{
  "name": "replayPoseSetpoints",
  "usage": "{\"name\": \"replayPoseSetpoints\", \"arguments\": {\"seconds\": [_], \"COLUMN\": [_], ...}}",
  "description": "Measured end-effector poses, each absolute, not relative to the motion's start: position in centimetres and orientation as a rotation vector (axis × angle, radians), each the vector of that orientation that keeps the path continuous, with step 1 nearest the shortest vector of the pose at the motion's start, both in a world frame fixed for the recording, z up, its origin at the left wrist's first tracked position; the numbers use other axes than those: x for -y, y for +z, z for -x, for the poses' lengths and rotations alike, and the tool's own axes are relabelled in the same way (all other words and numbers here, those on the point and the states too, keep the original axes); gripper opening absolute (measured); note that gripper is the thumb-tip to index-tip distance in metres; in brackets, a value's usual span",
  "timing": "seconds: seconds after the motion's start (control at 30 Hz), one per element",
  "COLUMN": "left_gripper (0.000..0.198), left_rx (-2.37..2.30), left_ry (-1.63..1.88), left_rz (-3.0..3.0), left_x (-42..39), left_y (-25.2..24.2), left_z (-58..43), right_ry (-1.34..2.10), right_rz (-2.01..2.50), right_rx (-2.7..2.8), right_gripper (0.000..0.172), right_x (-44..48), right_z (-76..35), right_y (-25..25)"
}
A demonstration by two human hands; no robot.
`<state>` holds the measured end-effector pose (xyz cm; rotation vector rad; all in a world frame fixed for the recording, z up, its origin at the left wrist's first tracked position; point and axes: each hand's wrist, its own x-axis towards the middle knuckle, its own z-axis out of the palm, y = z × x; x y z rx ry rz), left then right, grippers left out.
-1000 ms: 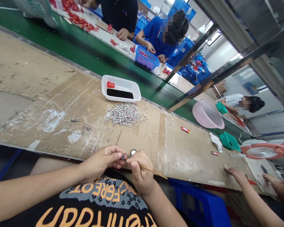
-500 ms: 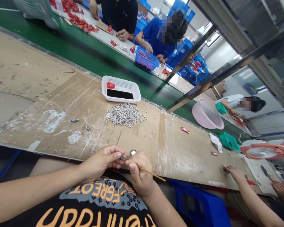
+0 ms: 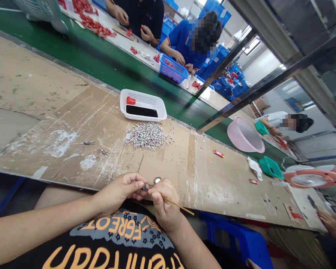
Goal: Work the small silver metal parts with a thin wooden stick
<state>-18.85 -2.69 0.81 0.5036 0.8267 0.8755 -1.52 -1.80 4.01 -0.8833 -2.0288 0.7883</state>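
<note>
My left fingers (image 3: 137,185) pinched the piece (image 3: 145,187), small and dark grey, its shape mostly hidden, at the near edge of the tabletop (image 3: 221,183). My right fingers (image 3: 157,197) held the stick (image 3: 179,206), thin, straight and yellowish-brown, its tail sloping out rightward, its tip close by the piece; touching or not, I couldn't tell.

A cardboard-covered bench (image 3: 224,183) bears a white basket (image 3: 162,111) and piled silvery pieces (image 3: 147,135).
</note>
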Motion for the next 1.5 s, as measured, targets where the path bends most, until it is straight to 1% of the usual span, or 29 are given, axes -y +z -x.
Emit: {"name": "replayPoseSetpoints", "arguments": {"seconds": [0.23,0.4,0.63,1.17,1.27,1.5], "left_gripper": [0.021,0.02,0.018,0.017,0.018,0.021], "left_rx": [-0.847,-0.828,-0.826,-0.833,-0.852,-0.888], "left_ry": [0.884,0.865,0.873,0.876,0.883,0.851], "left_rz": [-0.487,-0.51,-0.501,-0.535,-0.541,-0.52], "left_x": [2.6,2.8,2.6,2.6,2.6,2.7], "left_y": [1.0,0.8,0.9,1.0,1.0,1.0], "left_z": [18.8,18.9,18.9,19.4,19.4,19.1], "right_ry": [0.799,0.768,0.746,0.779,0.76,0.597], "right_rz": [0.858,0.874,0.876,0.86,0.918,1.226], "right_rx": [2.054,2.037,2.059,2.072,2.034,1.992], "right_gripper": [0.016,0.014,0.017,0.016,0.018,0.023], "right_x": [1.8,1.7,1.7,1.7,1.6,0.7], "right_z": [1.6,1.6,1.6,1.4,0.4,-2.7], "right_y": [4.2,4.1,4.3,4.3,4.1,2.0]}}
